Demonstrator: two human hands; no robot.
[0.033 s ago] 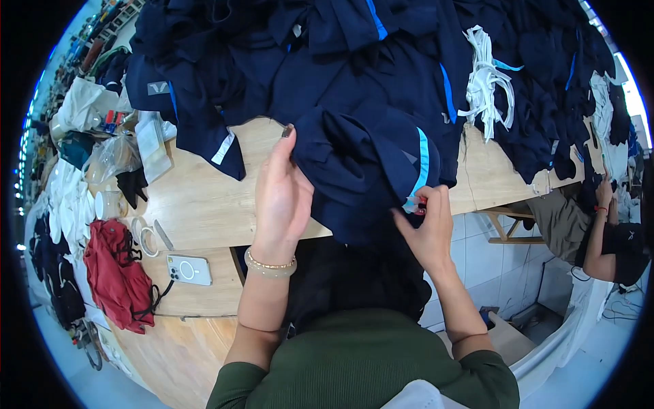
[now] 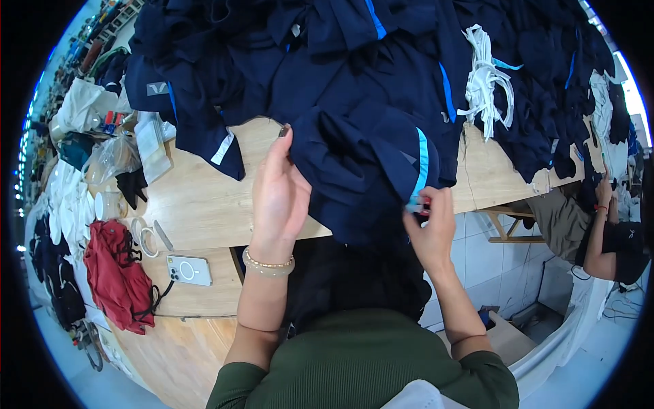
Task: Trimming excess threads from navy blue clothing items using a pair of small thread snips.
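Navy garment touched at wooden table by left hand, palm open, fingers partly hidden; small red object pinched in right hand beside light-blue strip.

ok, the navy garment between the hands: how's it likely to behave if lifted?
Likely floppy: the navy garment slumps in deep folds beside the left hand. It may drag some of the navy pile along, since the two touch. Rolling seems unlikely, as the crumpled cloth shows no rigid round shape.
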